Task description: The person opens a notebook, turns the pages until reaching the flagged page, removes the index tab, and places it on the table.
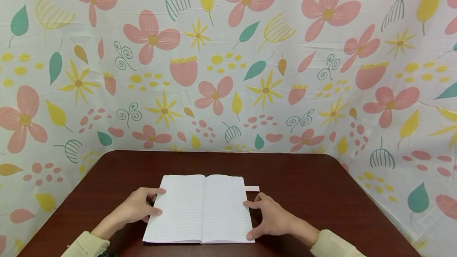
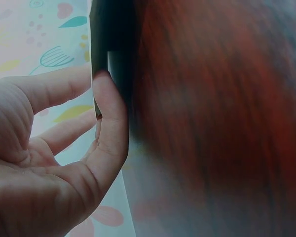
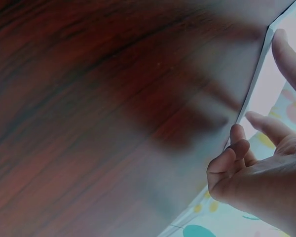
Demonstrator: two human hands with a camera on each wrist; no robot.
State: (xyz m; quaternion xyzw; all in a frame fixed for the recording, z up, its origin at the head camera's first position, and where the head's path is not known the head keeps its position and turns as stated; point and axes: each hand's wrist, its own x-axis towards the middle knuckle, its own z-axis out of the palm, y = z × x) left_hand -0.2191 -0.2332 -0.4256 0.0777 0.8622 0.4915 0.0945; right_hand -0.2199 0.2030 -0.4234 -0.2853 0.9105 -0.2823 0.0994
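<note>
An open notebook with lined white pages lies on the dark table, its spine running away from me. At its left edge, my left hand has thumb and forefinger on the page. In the left wrist view, other fingers curl behind the cover, so the edge is pinched. My right hand holds the right edge, thumb by the near corner and forefinger farther up. In the right wrist view, the remaining fingers are curled close against that edge. A short pale strip sticks out past the right pages.
The reddish-brown table reaches back to a white curtain printed with flowers and leaves, which also stands along both sides. Light sleeves cover both forearms near the front.
</note>
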